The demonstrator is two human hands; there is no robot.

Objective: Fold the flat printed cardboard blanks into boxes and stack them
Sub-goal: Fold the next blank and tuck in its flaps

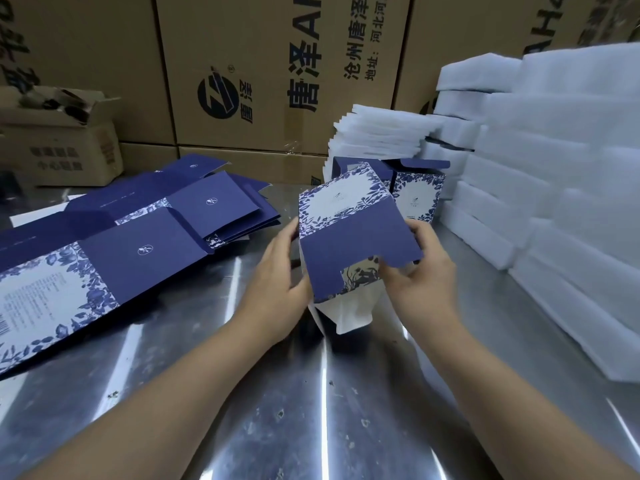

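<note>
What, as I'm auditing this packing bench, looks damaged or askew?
The flat blanks lie fanned, not squared, at left; the small brown carton behind them has crumpled open flaps. The held box looks sound.

Scuffed shiny steel table (pixel 277 410): flat blanks (pixel 138 251) left of my fingers (pixel 425 237), folded boxes (pixel 417 192) just beyond them, foam stacks (pixel 554 237) right.

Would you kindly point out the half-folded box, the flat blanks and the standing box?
half-folded box (pixel 353 244): head view, on its dark blue flap.
flat blanks (pixel 138 258): head view, on the nearest blank's blue panel.
standing box (pixel 418 195): head view, on its flowered front face.
</note>
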